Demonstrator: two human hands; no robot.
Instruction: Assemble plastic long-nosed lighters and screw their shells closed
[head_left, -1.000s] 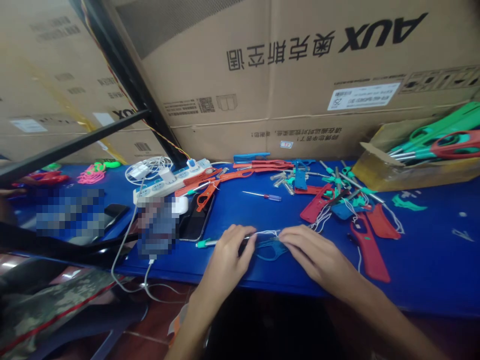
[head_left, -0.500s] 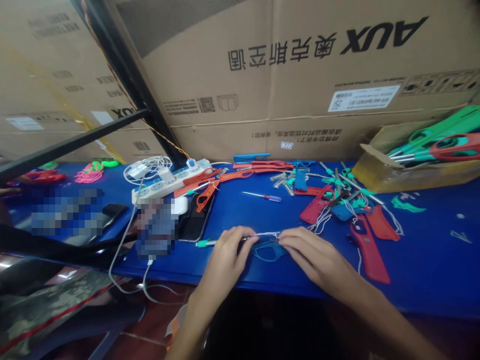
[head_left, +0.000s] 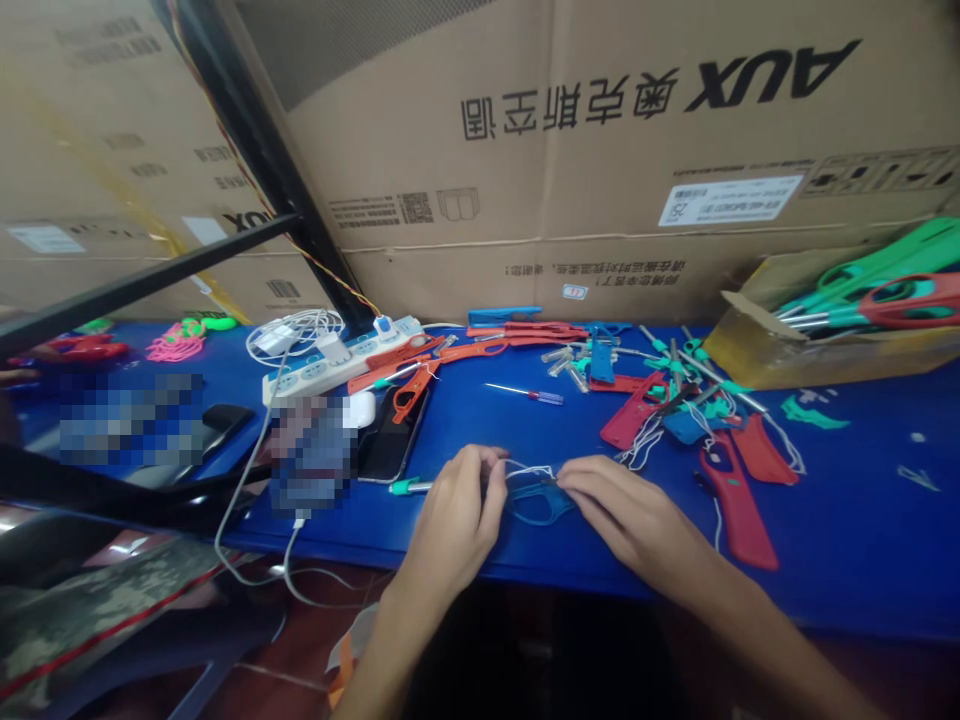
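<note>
On the blue tabletop in front of me, my left hand (head_left: 461, 510) is closed around a lighter's metal tube with a green collar (head_left: 409, 488), which sticks out to its left. White wires (head_left: 532, 470) run from its fingertips across to my right hand (head_left: 626, 510). The fingertips of that hand are pinched together on the wires, and the exact grip is hidden. Just below the wires, between both hands, lies a blue plastic lighter shell (head_left: 541, 508) with an oval finger opening; its right end passes under my right fingers.
To the right lie loose lighter parts, including a red shell (head_left: 739, 500), beside a carton (head_left: 832, 355) of lighters. A screwdriver (head_left: 525, 393) lies beyond my hands. Leftward are a phone (head_left: 386, 445), a power strip (head_left: 300, 378) and cables. Large cardboard boxes (head_left: 585, 190) stand behind.
My left fingers have shifted slightly up and left and curled differently, and more wire shows between the hands. My right hand and the blue shell stay nearly where they were.
</note>
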